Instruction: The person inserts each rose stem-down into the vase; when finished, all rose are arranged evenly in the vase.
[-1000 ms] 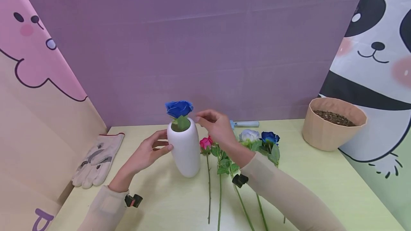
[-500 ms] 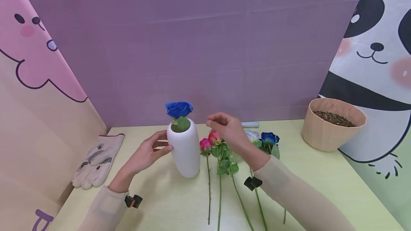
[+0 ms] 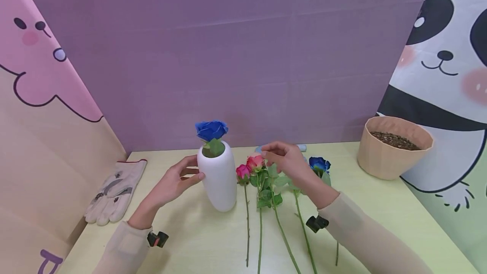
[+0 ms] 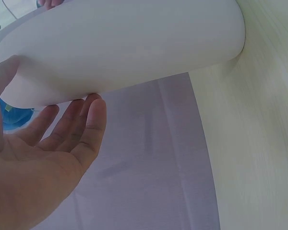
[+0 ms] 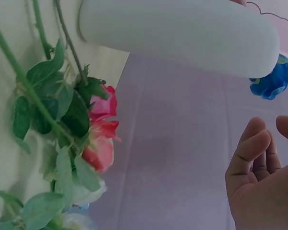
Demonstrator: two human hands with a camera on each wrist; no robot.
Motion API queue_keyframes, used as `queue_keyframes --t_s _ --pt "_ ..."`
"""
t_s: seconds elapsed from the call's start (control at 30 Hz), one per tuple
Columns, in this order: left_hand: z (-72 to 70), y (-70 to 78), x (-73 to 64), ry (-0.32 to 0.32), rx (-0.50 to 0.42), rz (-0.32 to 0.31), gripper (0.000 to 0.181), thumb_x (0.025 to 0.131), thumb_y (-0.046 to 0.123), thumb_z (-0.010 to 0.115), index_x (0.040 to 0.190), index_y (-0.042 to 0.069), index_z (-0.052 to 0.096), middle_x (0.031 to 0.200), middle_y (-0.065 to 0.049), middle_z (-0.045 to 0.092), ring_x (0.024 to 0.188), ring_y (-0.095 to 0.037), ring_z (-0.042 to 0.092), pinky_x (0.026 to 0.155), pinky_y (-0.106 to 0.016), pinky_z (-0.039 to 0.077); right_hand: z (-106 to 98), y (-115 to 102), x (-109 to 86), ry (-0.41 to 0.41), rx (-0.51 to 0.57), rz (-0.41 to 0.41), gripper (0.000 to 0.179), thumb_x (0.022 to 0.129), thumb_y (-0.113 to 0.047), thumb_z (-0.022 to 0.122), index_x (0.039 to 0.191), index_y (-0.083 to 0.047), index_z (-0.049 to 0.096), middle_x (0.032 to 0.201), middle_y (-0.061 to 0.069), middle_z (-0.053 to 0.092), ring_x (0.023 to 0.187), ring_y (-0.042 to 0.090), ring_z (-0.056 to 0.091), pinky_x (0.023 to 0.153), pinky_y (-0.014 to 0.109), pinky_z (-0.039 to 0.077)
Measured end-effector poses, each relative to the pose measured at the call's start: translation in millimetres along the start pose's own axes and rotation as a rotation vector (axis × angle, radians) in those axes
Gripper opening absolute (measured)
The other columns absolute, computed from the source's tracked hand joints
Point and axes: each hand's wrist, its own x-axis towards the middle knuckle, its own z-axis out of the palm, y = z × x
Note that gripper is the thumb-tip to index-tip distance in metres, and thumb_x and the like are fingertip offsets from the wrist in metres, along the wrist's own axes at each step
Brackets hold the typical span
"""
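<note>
A white vase [image 3: 218, 183] stands on the table, with a blue rose [image 3: 211, 130] and its green leaf rising from the mouth. My left hand [image 3: 174, 184] holds the vase by its left side, thumb at the front and fingertips against the wall, as the left wrist view shows. To the right, my right hand [image 3: 291, 164] hovers over the flowers with loosely bent fingers and nothing in them. Below it lie a pink rose [image 3: 243, 172], a coral rose [image 3: 255, 163] and, farther right, another blue rose [image 3: 319, 164]. A white rose [image 5: 89, 193] is hidden behind this hand in the head view.
Long flower stems [image 3: 283, 236] run toward the table's front edge. A peach pot of soil [image 3: 392, 160] stands at the back right. Gloves [image 3: 116, 191] lie at the left edge. A pale blue handle [image 3: 302, 147] lies along the back edge, by the purple backdrop [image 3: 243, 62].
My right hand has moved right and slightly down, away from the vase and over the flowers, uncovering the coral rose. My left hand and the vase have stayed put.
</note>
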Motion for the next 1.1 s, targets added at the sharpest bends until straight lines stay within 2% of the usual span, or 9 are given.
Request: queue_keyframes --t_s 0.5,0.7,0.9,1.1 --pt "0.3 -3.1 0.7 -0.003 0.008 0.013 0.064 0.093 0.041 0.069 0.149 0.025 0.041 0.143 -0.009 0.053 0.129 -0.034 0.057 0.098 -0.046 0.056 -28.2 28.2 -9.3 0.001 -0.076 0.03 0.03 0.099 -0.03 0.063 0.122 -0.011 0.066 0.104 0.004 0.071 0.084 0.018 0.065 0.059 0.029 0.051" --pt "-0.5 -2.9 0.1 -0.003 0.006 0.011 0.065 0.094 0.041 0.069 0.15 0.024 0.04 0.144 -0.01 0.052 0.129 -0.035 0.057 0.098 -0.045 0.056 -37.8 32.9 -13.0 0.001 -0.08 0.054 0.032 0.099 -0.03 0.062 0.123 -0.009 0.065 0.1 -0.001 0.071 0.087 0.024 0.065 0.059 0.029 0.05" --pt "0.3 -3.2 1.3 -0.003 0.004 0.009 0.064 0.093 0.042 0.069 0.149 0.026 0.041 0.143 -0.01 0.053 0.129 -0.034 0.057 0.099 -0.044 0.056 -46.9 40.3 -16.0 0.006 -0.117 0.072 0.031 0.099 -0.033 0.062 0.122 -0.012 0.065 0.098 -0.004 0.07 0.084 0.018 0.064 0.062 0.032 0.052" --pt "0.1 -3.3 0.9 0.002 0.004 0.011 0.064 0.093 0.042 0.069 0.149 0.025 0.042 0.142 -0.01 0.054 0.128 -0.034 0.058 0.098 -0.044 0.056 -57.5 46.1 -20.9 0.01 -0.12 0.065 0.038 0.1 -0.034 0.061 0.127 -0.007 0.063 0.1 -0.003 0.071 0.087 0.017 0.065 0.062 0.031 0.052"
